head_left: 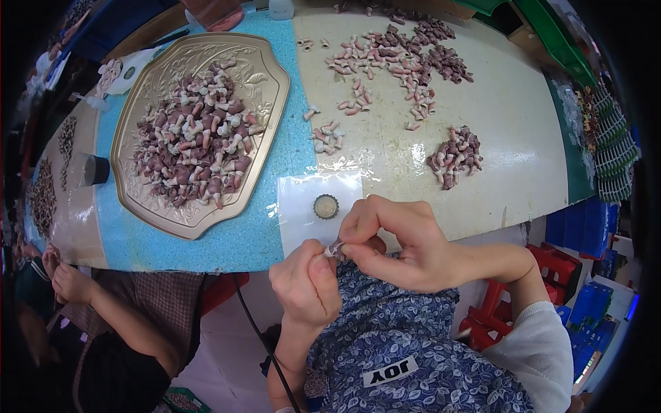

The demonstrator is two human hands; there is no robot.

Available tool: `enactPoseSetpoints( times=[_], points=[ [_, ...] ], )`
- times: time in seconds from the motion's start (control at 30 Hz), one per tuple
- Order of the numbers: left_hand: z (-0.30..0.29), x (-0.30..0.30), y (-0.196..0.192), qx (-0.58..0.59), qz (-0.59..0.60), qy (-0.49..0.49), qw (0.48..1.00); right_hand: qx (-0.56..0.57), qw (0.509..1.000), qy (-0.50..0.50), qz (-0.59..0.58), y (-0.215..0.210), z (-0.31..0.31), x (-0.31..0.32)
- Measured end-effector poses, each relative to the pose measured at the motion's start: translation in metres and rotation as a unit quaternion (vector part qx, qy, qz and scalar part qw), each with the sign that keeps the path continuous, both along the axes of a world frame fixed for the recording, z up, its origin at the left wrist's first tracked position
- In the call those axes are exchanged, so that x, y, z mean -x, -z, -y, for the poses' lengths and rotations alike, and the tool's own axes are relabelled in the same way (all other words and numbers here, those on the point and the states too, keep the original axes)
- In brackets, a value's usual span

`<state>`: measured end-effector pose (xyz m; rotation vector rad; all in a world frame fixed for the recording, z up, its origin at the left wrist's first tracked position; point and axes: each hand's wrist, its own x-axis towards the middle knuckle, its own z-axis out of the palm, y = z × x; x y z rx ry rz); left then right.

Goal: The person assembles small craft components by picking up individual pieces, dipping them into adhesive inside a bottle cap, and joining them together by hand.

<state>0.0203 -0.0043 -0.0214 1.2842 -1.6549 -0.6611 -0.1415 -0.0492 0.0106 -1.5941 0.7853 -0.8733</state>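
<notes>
You get bright, even overhead light on the table (482, 138); shadows are soft and short. Glare sits on the clear plastic sheet (303, 206) at centre and on the gold tray (272, 82) rim. Your fisheye bends the table edge hard; corners go black. Centre is sharp, left and right margins smear and dim.

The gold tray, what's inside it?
The gold tray holds a heaped pile of small pink, maroon and white pieces. Its embossed rim shows, but the pile covers the middle of its floor.
</notes>
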Motion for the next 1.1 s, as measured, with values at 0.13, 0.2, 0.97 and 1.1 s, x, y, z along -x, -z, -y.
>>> enactPoseSetpoints(
  times=[0.13, 0.2, 0.97, 1.1],
  points=[
    [-0.002, 0.007, 0.005, 0.000, -0.014, 0.002, 1.000, 0.046, 0.999, 0.025, -0.006, 0.001, -0.005, -0.001],
    [-0.001, 0.011, 0.007, -0.003, -0.020, -0.002, 1.000, 0.039, 0.999, 0.035, -0.004, 0.001, -0.006, 0.001],
    [-0.031, -0.008, -0.017, -0.296, -0.846, 0.036, 0.441, 0.159, 0.897, 0.247, -0.330, 0.021, 0.122, 0.126],
    [-0.024, -0.015, -0.025, -0.290, -0.860, -0.039, 0.418, 0.262, 0.868, 0.220, -0.360, 0.030, 0.135, 0.130]
  ],
)
